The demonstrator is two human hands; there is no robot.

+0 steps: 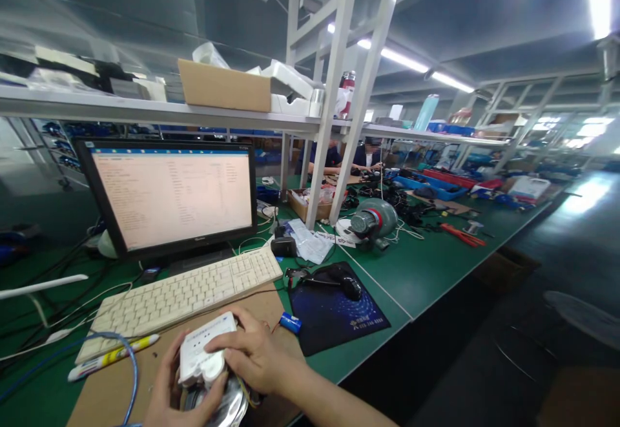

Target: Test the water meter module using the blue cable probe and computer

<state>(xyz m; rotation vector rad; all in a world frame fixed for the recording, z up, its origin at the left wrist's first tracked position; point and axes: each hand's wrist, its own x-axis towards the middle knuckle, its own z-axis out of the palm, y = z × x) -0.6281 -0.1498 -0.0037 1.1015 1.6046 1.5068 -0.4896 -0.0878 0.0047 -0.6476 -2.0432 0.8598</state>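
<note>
A white, boxy plastic device [201, 344] with small dark holes and a round white knob-like part is held between both hands above the brown board [116, 395]. My left hand [169, 395] is closed around its left side and lower edge, thumb near the round part. My right hand [259, 356] grips it from the right, fingers bent over the top. Beneath the device shows a shiny, silvery rounded piece [232, 407], partly hidden by the hands. Thin wires come out near my right palm. A small blue cylinder [290, 322], like a battery, lies just right of my right hand.
Behind the hands are a white keyboard [194, 291] and a monitor [174, 197]. Yellow and white marker pens [113, 357] and a blue cable [133, 375] lie left. A mouse [352, 289] sits on a dark blue mat [339, 327]. A grey-green blower [375, 218] stands beyond; people work further back.
</note>
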